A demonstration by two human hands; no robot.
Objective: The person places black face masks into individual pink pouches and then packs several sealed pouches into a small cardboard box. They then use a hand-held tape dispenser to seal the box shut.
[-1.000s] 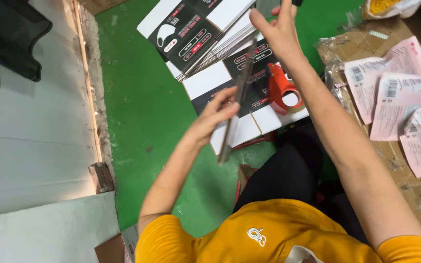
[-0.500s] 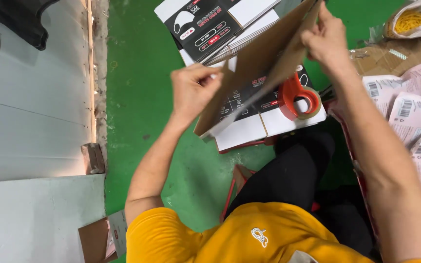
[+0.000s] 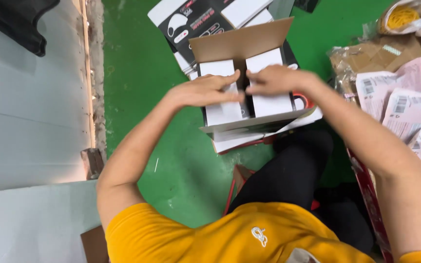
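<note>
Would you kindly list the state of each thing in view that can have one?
Brown cardboard box: open, one brown flap standing up, two white inner flaps folded in.
Left hand: flat, pressing the left white flap.
Right hand: flat, pressing the right white flap.
Black-and-white printed cartons: closed, lying stacked on the green floor.
Pink label sheets: lying loose, overlapping.
Clear bag of yellow bands: state unclear.

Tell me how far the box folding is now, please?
Done: the cardboard box stands open, one brown flap up. In hand: the left hand and right hand press the two white flaps down. Left: the brown flap is not shut, and flat boxes lie on the green floor.
</note>
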